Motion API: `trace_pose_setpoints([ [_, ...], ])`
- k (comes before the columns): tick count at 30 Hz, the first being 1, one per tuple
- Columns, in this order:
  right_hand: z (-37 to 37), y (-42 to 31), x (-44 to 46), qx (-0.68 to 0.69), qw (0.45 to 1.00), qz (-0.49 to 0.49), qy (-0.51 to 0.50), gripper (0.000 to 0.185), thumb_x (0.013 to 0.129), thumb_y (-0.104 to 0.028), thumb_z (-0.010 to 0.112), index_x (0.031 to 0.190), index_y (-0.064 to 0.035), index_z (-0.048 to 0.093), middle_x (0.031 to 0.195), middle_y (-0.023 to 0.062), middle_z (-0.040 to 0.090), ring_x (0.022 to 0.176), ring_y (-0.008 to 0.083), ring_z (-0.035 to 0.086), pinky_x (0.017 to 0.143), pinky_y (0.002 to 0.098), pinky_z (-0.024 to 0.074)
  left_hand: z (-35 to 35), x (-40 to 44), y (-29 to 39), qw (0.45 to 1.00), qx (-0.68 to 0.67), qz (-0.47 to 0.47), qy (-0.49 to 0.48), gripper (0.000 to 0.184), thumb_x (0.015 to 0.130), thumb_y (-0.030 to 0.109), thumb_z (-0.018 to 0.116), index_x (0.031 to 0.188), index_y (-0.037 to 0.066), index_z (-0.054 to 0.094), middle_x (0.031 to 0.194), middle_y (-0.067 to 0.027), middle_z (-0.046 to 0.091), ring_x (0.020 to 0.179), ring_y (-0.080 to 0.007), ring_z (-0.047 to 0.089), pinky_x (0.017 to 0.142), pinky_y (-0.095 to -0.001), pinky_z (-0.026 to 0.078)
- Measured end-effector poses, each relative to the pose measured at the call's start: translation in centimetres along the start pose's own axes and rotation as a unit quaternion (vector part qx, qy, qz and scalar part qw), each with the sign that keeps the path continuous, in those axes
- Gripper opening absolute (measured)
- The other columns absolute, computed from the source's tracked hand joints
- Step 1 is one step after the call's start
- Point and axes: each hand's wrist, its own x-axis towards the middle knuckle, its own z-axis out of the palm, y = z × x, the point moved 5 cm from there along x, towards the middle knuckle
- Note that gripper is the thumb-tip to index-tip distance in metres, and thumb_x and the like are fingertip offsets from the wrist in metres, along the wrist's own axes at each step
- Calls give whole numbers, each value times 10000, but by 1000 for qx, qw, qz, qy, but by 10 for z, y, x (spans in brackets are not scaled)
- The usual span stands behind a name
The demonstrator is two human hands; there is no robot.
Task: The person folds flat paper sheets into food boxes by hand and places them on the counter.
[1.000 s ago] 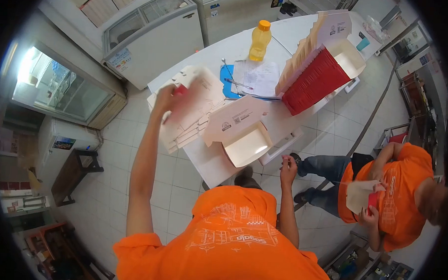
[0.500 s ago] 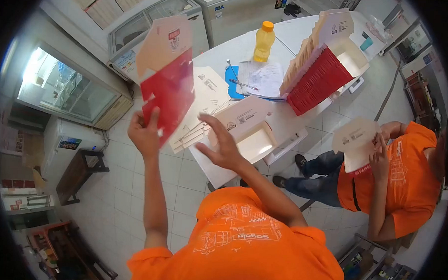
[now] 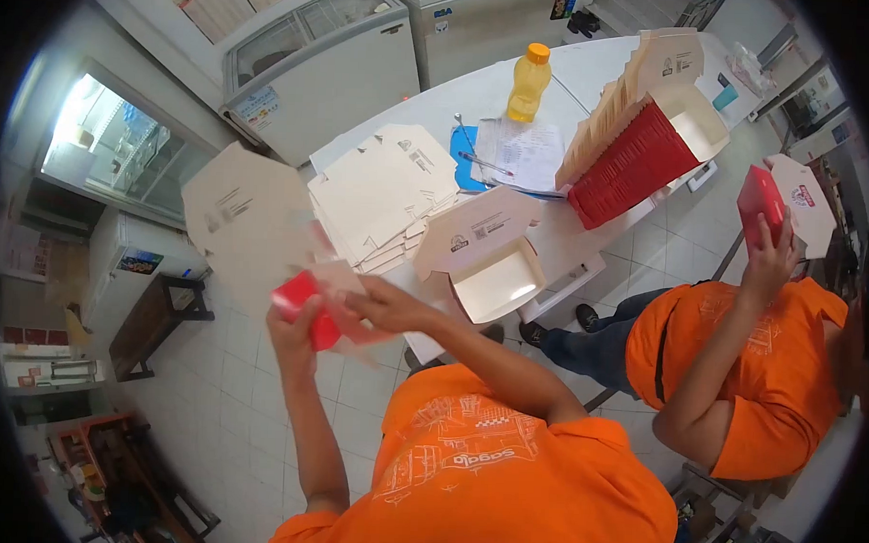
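A partly folded carton (image 3: 250, 212), cream inside and red outside, is held up left of the table. Its red end is gripped by my left hand (image 3: 297, 329). My right hand (image 3: 381, 308) is closed on the carton's near edge, which is blurred by motion. Flat cream cartons (image 3: 385, 179) lie stacked on the table just beyond. Right of them stands an open carton (image 3: 496, 278) with its lid raised.
Nested red cartons (image 3: 634, 164) stand on the white table (image 3: 373, 126), near a yellow bottle (image 3: 529, 83) and papers on a blue folder (image 3: 465, 158). At the right a co-worker in an orange shirt (image 3: 719, 348) holds up a red carton (image 3: 762, 202).
The carton in my left hand has turned its cream inside into view and is now bent at its red end. My right hand has moved left onto it. The co-worker's carton has risen.
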Motion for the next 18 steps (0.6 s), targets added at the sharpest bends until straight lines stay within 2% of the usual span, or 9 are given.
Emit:
trace_pose_setpoints([
  [3,-49,13,32,-249,954,-29,165,338,952,-147,571,1240,25,615,830,250,687,741,371,691,733,473,531,-52,7,7,990,-67,-11,127,314,919,130,702,1196,12,617,1094,-70,660,929,-170,643,796,-317,539],
  [4,-76,29,47,-249,932,-16,262,301,927,-120,574,1174,46,617,906,286,681,769,462,662,698,509,533,-75,8,8,975,-104,-16,193,354,936,139,681,1255,20,587,1163,-79,644,981,-183,638,817,-334,543],
  [6,-139,71,80,-310,885,110,330,247,897,-94,577,1078,74,576,847,349,652,847,495,671,745,535,542,-103,4,12,975,-79,9,207,420,957,172,664,1323,17,529,1247,-91,606,1096,-201,609,884,-355,538],
  [8,-184,96,93,-347,859,175,333,309,786,-74,674,1039,75,578,984,356,664,959,502,666,846,517,554,-109,-5,26,973,-99,43,206,433,957,176,669,1325,6,517,1245,-98,608,1116,-209,607,904,-361,538],
  [12,-207,86,83,-374,824,333,264,786,771,-96,752,1425,120,371,1260,344,582,1208,414,604,948,451,542,-119,-19,20,972,-58,44,223,484,980,218,669,1364,-5,477,1286,-124,602,1147,-240,616,944,-366,538],
  [13,-193,71,77,-500,758,303,291,977,778,-157,786,1535,84,216,1378,346,491,1350,384,479,1030,464,474,-114,-22,21,971,-50,56,225,495,979,230,672,1366,-8,476,1288,-129,603,1151,-245,617,955,-364,535],
  [15,-150,49,68,-507,817,127,243,1064,747,-258,844,1552,29,209,1457,317,424,1400,406,393,1093,486,395,-98,-31,21,969,-33,78,231,517,978,254,680,1370,-13,474,1293,-139,606,1157,-253,619,979,-361,528],
  [16,-109,40,49,-382,905,2,186,1168,671,-354,899,1565,-34,219,1475,274,429,1371,441,407,1090,499,378,-86,-33,19,970,-43,75,229,524,975,259,684,1369,-16,476,1292,-142,608,1161,-254,618,987,-361,525],
  [18,-16,13,-1,-111,989,-81,-51,1182,627,-456,913,1562,-93,287,1598,217,278,1491,429,228,1192,499,274,-57,-40,17,971,-58,65,224,536,968,269,693,1367,-20,481,1289,-149,613,1169,-256,616,1003,-360,518],
])
